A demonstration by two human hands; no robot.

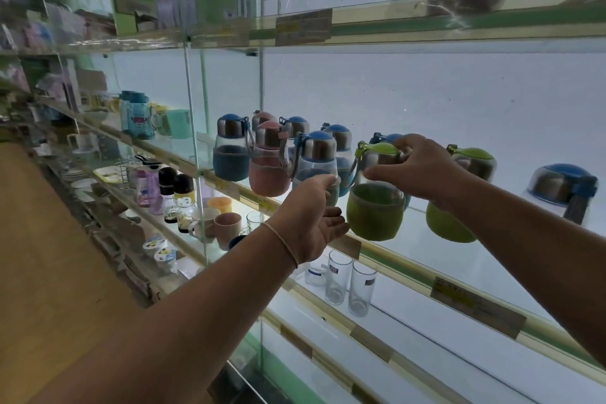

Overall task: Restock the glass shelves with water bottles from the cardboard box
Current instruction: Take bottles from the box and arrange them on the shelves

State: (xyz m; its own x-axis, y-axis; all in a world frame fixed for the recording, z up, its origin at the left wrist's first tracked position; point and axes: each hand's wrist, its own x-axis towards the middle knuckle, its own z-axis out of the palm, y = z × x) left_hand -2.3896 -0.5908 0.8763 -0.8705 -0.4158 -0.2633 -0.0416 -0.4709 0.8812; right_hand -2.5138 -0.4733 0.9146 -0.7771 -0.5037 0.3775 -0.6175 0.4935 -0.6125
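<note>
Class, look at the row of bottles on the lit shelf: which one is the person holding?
The front green bottle: the right hand grips its lid. The other green bottle behind stands untouched.

In front of me a pale white back wall [426, 102] glows with cool light behind the glass. Green and cream strips [393, 259] edge the tiers, with price labels [477, 310] stuck on. Off to my left runs a tan wooden panel [42, 256].

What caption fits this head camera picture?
Right hand grips a green bottle on the glass shelf.
</note>
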